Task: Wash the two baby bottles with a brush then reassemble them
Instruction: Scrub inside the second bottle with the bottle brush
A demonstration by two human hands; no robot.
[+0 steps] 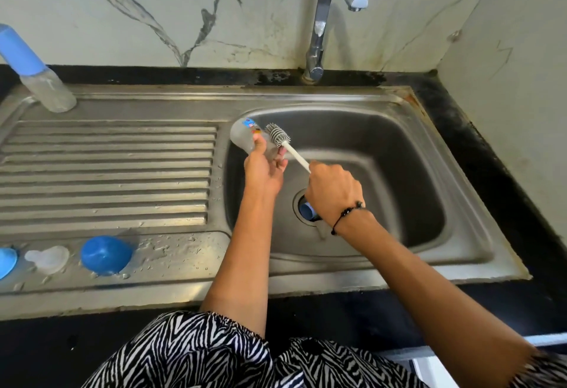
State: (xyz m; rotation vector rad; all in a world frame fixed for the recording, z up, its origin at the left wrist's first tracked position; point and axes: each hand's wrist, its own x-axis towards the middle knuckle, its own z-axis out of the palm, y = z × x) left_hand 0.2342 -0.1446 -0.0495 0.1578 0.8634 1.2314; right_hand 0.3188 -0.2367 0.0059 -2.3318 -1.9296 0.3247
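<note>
My left hand [266,167] grips a clear baby bottle [245,137] without its top, held tilted over the left side of the sink basin [383,148]. My right hand [333,193] holds the white handle of a bottle brush [280,135], whose grey bristle head lies against the bottle's outside, near its open end. A second bottle [36,76] with a blue cap stands at the back left of the drainboard. A blue cap [104,254], a clear teat [47,259] and another blue part [6,262] lie on the front left of the drainboard. A blue ring [306,210] sits at the drain.
The chrome tap [322,26] stands behind the basin with no water running. The ribbed steel drainboard [107,173] carries water drops near its front. A black counter edge [491,148] and a marbled wall surround the sink.
</note>
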